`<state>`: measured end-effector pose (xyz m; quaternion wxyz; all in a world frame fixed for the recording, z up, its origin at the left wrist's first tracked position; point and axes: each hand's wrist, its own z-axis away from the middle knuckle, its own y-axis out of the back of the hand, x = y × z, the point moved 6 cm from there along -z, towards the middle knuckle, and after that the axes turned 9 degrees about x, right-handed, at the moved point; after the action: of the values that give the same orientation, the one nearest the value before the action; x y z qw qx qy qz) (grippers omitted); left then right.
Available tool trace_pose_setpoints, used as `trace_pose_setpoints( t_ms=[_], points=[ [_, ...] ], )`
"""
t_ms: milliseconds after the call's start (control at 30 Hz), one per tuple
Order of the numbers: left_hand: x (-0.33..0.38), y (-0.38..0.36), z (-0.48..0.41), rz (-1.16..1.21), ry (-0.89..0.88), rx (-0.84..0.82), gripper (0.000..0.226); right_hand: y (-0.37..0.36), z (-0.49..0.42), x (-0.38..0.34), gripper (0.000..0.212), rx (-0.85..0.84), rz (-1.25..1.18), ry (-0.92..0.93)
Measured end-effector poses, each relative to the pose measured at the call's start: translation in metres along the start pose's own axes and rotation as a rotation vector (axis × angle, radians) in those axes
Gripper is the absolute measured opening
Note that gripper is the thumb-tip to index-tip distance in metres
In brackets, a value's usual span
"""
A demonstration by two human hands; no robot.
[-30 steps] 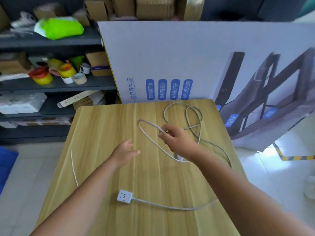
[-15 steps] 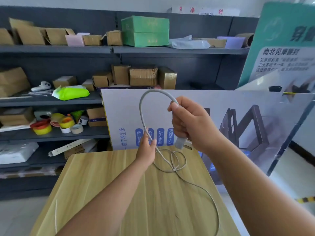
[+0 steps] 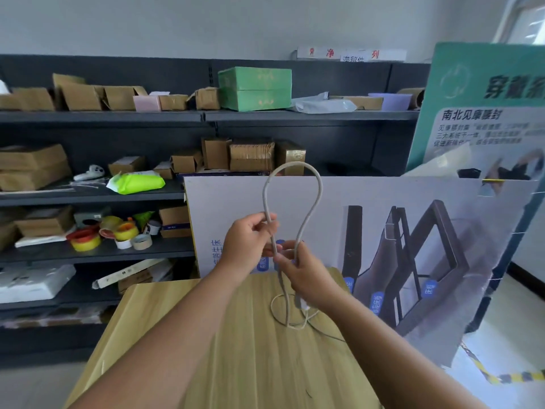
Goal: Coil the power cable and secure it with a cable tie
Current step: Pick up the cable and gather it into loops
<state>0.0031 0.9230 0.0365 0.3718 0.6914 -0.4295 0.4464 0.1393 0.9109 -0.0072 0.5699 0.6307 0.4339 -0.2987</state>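
The grey-white power cable (image 3: 317,184) stands up in a tall loop above the wooden table (image 3: 253,355). My left hand (image 3: 250,242) pinches the left strand of the loop between thumb and fingers. Just below and to the right, my right hand (image 3: 303,273) grips the right strand where the two strands cross, with the cable's plug end poking out under its palm. The slack hangs down and curls on the table's far end. The socket block and the cable tie are out of view.
A large printed cardboard panel (image 3: 383,219) stands against the table's far edge. Behind it are dark shelves (image 3: 103,116) with cartons, tape rolls (image 3: 85,239) and a green box (image 3: 255,88). A green poster board (image 3: 483,107) stands at the right.
Both hands lifted the cable from the table into a raised loop. My left hand went from open over the table to pinching the left strand, close to my right hand. The camera tilted up.
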Motion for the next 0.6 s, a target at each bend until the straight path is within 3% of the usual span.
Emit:
trace_pose_setpoints(
  t_ms=[133, 267, 333, 433, 467, 533, 600],
  points=[
    [0.015, 0.007, 0.005, -0.049, -0.077, 0.05, 0.021, -0.02, 0.001, -0.006, 0.017, -0.043, 0.11, 0.06],
    [0.02, 0.015, 0.008, -0.104, -0.162, -0.023, 0.031, -0.02, 0.001, -0.002, 0.041, -0.047, 0.071, 0.015],
    [0.001, 0.017, 0.015, -0.1, -0.081, -0.076, 0.045, -0.012, -0.002, -0.008, 0.046, 0.005, 0.001, 0.021],
    [-0.067, 0.008, 0.036, -0.008, 0.287, -0.138, 0.032, 0.005, -0.004, -0.033, 0.048, 0.05, -0.263, 0.005],
    [-0.085, 0.002, 0.046, -0.043, 0.335, -0.202, 0.03, 0.008, -0.003, -0.045, 0.043, 0.03, -0.421, -0.001],
    [-0.111, -0.014, 0.062, -0.151, 0.316, -0.405, 0.055, 0.016, -0.003, -0.074, 0.032, 0.009, -0.698, -0.002],
    [-0.126, -0.027, 0.077, -0.214, 0.296, -0.559, 0.062, 0.027, -0.006, -0.097, 0.024, 0.044, -0.845, 0.017]
  ],
)
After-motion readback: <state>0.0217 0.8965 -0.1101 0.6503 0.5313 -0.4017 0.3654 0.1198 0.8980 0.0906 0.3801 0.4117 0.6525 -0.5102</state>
